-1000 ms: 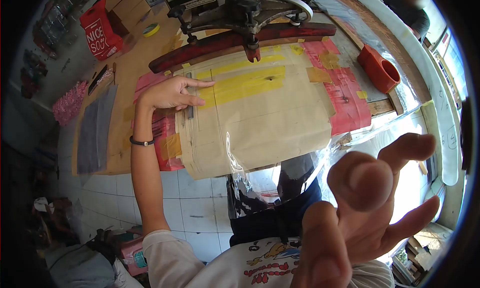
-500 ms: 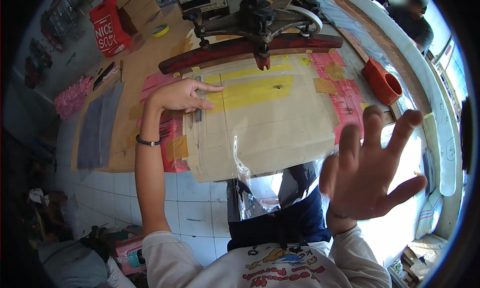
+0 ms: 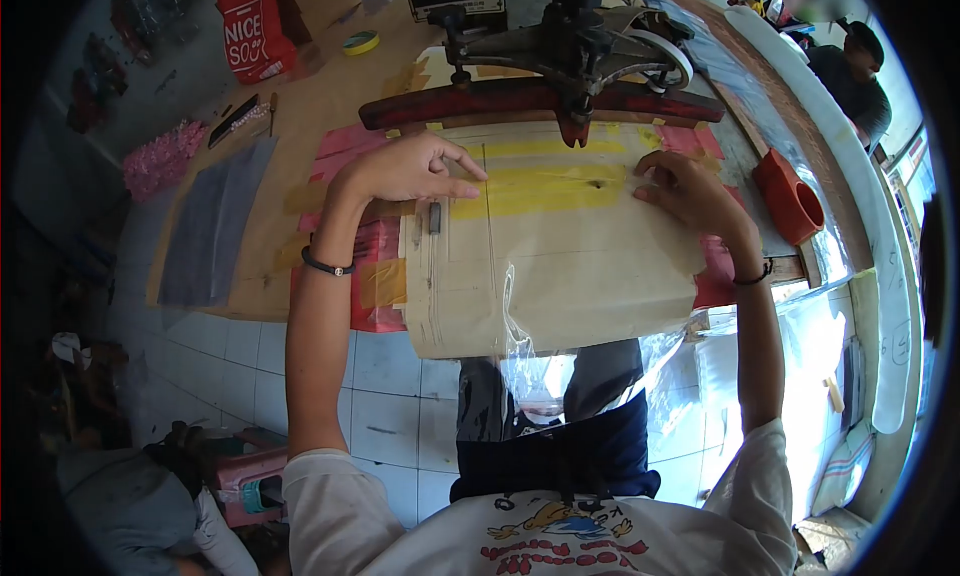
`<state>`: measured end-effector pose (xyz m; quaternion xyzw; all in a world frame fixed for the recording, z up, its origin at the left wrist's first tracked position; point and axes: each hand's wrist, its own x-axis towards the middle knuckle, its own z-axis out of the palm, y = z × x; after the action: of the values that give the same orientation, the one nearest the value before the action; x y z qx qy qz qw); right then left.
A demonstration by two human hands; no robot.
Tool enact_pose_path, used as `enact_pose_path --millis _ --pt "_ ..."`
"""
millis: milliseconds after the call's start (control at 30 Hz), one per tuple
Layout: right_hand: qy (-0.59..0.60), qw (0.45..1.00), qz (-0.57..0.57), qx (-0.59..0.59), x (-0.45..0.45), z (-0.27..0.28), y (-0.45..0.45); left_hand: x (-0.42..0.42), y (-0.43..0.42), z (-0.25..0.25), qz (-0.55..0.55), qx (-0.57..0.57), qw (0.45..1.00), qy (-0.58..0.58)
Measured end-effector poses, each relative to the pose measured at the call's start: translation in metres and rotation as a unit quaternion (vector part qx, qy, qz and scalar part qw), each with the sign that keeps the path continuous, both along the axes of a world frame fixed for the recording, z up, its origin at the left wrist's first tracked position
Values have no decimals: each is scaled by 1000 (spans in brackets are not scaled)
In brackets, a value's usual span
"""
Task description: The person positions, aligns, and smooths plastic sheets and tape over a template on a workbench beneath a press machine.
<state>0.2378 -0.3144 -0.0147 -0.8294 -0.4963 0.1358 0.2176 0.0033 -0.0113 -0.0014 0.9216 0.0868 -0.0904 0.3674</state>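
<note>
Left fingers [image 3: 464, 161]: index and thumb nearly meet over the left end of the yellow strips [image 3: 545, 188]; whether they pinch an edge of clear film [image 3: 512, 301] cannot be told.
Right fingers [image 3: 660, 160]: curled, thumb towards index, near the right end of those strips; their hold cannot be told either.
Clear film: glints over the near part of the brown paper [image 3: 590, 256] and hangs past the near edge of the tabletop [image 3: 310, 96]; its far edge is hard to make out.
Brown paper: lies between the hands, marked with thin lines, red sheeting [image 3: 375, 316] showing at its left and right.
Grey block [image 3: 435, 219]: on the paper, just nearer than the left fingers.
Red bar [image 3: 470, 107]: spans the far side, beneath a metal frame [image 3: 590, 61].
Red holder [image 3: 788, 198]: to the right.
Progress: marked paper and strips look ready; the film seems only partly laid, its near end hanging loose.
</note>
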Motion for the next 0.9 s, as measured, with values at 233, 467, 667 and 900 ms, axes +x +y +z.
enact_pose_path --millis 233,467,667,900 --pt "38 964 109 241 8 -25 -6 1 -5 1 -24 32 984 -175" --pt "201 920 146 304 10 -27 -11 9 -24 -9 -77 111 955 -265" --pt "207 913 135 325 12 -29 -11 14 -30 -14 -64 120 949 -285" --pt "221 926 -20 307 1 -19 -9 9 -27 -2 30 48 977 -205"
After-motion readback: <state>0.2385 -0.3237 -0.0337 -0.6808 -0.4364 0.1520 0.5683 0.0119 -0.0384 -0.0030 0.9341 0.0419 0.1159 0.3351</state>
